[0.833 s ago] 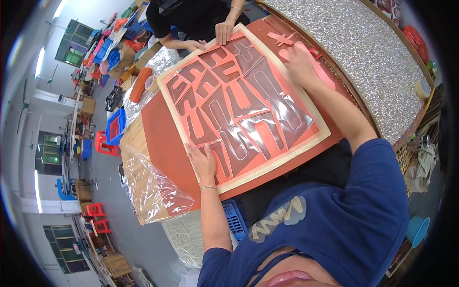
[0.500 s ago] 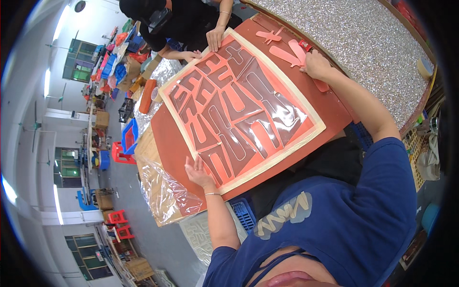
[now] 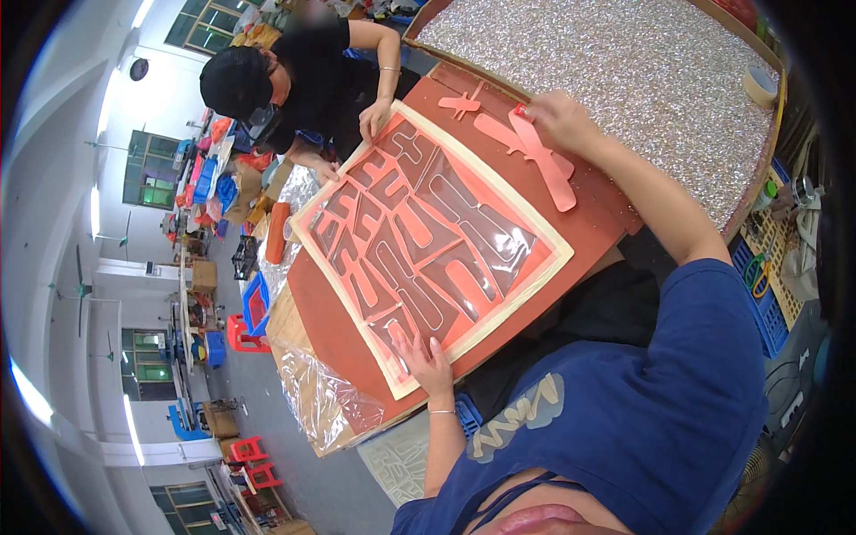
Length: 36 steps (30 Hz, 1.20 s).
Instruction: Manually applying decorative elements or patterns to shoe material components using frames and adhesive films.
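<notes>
Two hands working: left hand (image 3: 430, 367) lying flat, open, pressing thin, floppy sheet (image 3: 428, 241); right hand (image 3: 555, 118) pinching soft, bendy red strip (image 3: 544, 160), probably tearing easily.

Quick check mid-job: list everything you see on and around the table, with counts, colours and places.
Cream-bordered red cut-out stencil sheet: one, centre of the board.
Red-brown rectangular board: one, under the sheet.
Loose pink-red cut strips: several, board's far right corner.
Silver glitter panel: one, beyond the board.
Beige tape roll: one, on the panel's right edge.
Co-worker's hand: one, on the sheet's far corner.
Left hand: flat on the sheet's near edge.
Right hand: on the strips.
</notes>
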Each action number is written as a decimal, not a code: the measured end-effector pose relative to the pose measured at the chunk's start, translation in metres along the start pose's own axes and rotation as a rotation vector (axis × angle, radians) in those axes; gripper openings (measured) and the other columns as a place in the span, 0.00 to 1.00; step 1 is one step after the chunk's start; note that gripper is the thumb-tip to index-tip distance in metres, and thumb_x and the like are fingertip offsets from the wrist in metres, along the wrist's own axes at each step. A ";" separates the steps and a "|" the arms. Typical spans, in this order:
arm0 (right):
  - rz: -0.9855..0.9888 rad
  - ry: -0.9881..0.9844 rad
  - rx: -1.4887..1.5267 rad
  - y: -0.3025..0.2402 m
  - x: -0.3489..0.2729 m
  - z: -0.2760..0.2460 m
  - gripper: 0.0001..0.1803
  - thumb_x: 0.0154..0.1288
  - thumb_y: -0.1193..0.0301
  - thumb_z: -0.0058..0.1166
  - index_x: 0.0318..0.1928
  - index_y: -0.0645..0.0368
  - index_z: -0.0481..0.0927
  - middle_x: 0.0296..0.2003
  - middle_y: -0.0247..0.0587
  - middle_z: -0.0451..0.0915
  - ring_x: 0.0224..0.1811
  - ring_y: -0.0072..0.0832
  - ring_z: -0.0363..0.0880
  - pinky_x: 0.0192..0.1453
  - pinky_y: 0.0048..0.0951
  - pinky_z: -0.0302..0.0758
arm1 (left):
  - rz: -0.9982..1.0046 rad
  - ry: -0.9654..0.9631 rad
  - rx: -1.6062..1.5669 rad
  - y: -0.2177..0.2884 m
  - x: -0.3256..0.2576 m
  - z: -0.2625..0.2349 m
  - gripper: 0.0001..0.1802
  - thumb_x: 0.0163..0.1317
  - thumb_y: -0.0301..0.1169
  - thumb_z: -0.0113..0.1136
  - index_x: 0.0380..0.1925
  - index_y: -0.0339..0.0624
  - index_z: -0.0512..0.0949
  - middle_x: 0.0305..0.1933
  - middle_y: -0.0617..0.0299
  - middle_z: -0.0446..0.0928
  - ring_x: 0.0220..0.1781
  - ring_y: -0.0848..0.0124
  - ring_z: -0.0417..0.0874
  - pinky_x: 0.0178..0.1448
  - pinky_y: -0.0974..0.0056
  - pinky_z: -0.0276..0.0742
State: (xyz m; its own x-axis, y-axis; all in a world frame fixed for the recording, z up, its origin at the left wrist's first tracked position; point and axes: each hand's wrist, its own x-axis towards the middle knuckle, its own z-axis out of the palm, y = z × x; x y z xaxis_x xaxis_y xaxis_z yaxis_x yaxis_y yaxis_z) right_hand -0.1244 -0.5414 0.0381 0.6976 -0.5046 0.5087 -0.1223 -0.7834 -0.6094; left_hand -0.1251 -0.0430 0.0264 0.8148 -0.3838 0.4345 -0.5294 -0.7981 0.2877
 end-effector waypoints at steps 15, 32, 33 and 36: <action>0.286 0.478 -1.270 0.282 -0.031 -0.158 0.34 0.68 0.43 0.29 0.65 0.52 0.65 0.68 0.50 0.56 0.72 0.46 0.48 0.68 0.64 0.41 | -0.005 -0.095 -0.088 -0.001 0.008 0.009 0.20 0.66 0.35 0.49 0.51 0.30 0.72 0.66 0.40 0.60 0.69 0.45 0.57 0.71 0.48 0.51; 0.244 -0.666 -0.392 -0.053 0.076 0.079 0.26 0.49 0.61 0.67 0.47 0.61 0.78 0.44 0.49 0.80 0.47 0.45 0.79 0.52 0.41 0.76 | -0.036 0.003 -0.144 -0.008 0.003 0.011 0.17 0.67 0.34 0.47 0.47 0.31 0.75 0.62 0.41 0.66 0.67 0.46 0.61 0.71 0.46 0.50; 0.247 -0.572 -0.431 -0.058 0.075 0.081 0.28 0.46 0.61 0.69 0.46 0.62 0.79 0.44 0.48 0.80 0.48 0.45 0.79 0.52 0.41 0.76 | -0.031 0.007 -0.139 -0.008 0.003 0.011 0.17 0.67 0.33 0.47 0.47 0.31 0.75 0.61 0.41 0.66 0.67 0.46 0.61 0.71 0.46 0.50; 0.248 -0.519 -0.468 -0.053 0.077 0.085 0.30 0.43 0.61 0.72 0.46 0.64 0.79 0.43 0.48 0.80 0.47 0.44 0.79 0.52 0.40 0.77 | -0.041 -0.001 -0.149 -0.004 0.005 0.009 0.17 0.66 0.33 0.47 0.46 0.32 0.75 0.61 0.42 0.66 0.67 0.46 0.61 0.71 0.46 0.50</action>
State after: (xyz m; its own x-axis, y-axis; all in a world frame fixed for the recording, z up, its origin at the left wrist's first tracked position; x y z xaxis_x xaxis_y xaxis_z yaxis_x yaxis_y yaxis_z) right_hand -0.0047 -0.5082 0.0576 0.8404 -0.5409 -0.0337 -0.5266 -0.8003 -0.2868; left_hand -0.1168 -0.0454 0.0196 0.8368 -0.3529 0.4186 -0.5247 -0.7354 0.4289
